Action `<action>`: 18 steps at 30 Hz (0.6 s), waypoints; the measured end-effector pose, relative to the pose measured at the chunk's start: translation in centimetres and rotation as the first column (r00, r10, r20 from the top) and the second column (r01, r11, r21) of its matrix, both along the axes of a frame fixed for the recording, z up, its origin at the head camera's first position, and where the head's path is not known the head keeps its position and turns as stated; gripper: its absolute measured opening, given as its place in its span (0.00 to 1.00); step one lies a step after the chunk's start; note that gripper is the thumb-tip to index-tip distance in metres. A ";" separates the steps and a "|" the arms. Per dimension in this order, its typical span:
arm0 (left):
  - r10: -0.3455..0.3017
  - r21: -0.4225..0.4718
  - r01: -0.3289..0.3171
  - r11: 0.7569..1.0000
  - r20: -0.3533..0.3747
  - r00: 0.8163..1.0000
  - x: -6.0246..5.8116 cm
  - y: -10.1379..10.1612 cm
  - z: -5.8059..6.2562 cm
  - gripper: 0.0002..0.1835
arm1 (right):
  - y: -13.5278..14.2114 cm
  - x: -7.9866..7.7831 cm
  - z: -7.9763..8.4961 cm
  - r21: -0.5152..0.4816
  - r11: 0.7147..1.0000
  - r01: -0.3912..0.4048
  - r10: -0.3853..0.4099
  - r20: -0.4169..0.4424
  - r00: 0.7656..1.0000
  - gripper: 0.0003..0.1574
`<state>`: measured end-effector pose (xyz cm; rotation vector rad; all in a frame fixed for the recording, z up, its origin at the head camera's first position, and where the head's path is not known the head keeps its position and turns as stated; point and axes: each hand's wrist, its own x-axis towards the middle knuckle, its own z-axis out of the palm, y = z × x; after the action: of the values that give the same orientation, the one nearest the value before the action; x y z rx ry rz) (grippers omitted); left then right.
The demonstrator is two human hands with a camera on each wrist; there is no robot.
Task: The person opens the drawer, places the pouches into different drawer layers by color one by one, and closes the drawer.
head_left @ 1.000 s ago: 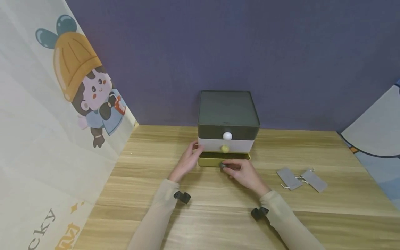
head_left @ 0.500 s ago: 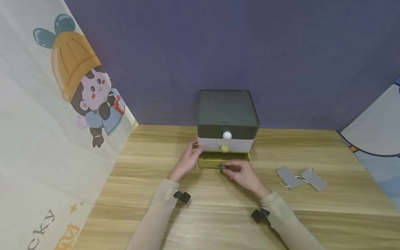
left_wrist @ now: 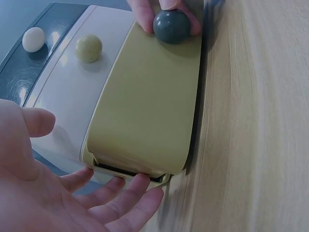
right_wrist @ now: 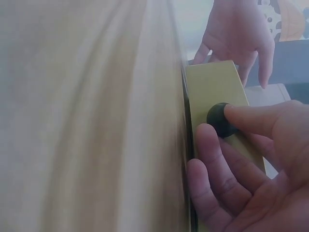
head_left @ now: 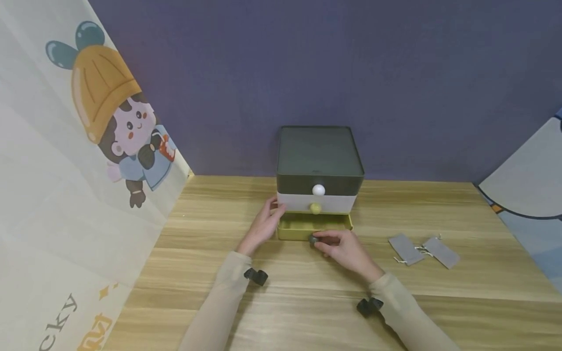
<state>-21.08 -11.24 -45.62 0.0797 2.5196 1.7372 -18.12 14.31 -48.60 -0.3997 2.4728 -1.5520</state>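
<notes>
A small three-tier drawer box (head_left: 319, 151) stands against the dark back wall, with a dark top tier, a white middle one and an olive bottom drawer (head_left: 291, 234). That bottom drawer is pulled partway out, and its inside shows in the head view. My right hand (head_left: 344, 249) pinches the drawer's round dark knob (left_wrist: 172, 26) between thumb and fingers. Along the box's left side rests my left hand (head_left: 261, 227), its fingers extended, fingertips at the olive tier's edge in the left wrist view. A white knob (head_left: 318, 190) and a yellow-green knob (head_left: 315, 208) sit on the upper drawers.
Two grey drawstring pouches (head_left: 406, 249) with white cords lie on the wooden table (head_left: 303, 312) to the right. A white sheet printed with a cartoon figure (head_left: 136, 131) hangs at the left. Behind the box rises a dark blue wall (head_left: 316, 63).
The olive bottom drawer has slid farther out toward me, my right hand moving with its knob. More of the drawer's inside shows. My left hand has stayed in place.
</notes>
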 end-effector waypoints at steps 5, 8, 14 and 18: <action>0.005 0.007 -0.005 1.000 -0.001 1.000 0.0 0.0 0.0 0.35 | 0.1 0.3 0.0 -0.019 1.000 -0.010 0.010 0.006 1.000 0.18; 0.004 0.010 -0.004 1.000 0.000 1.000 -0.1 0.1 -0.1 0.35 | 0.1 0.4 -0.1 -0.028 1.000 -0.011 0.011 0.011 1.000 0.18; 0.006 0.002 -0.006 1.000 0.001 1.000 -0.1 0.1 -0.1 0.35 | 0.2 0.4 -0.1 -0.040 0.999 -0.013 0.014 0.027 1.000 0.18; 0.005 0.003 -0.005 1.000 0.001 1.000 0.0 0.1 -0.1 0.35 | 0.3 0.3 -0.2 -0.058 0.998 -0.016 0.018 0.041 0.999 0.19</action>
<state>-21.12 -11.15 -45.68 0.0734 2.5188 1.7427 -17.83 14.61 -48.79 -0.3924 2.3923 -1.6108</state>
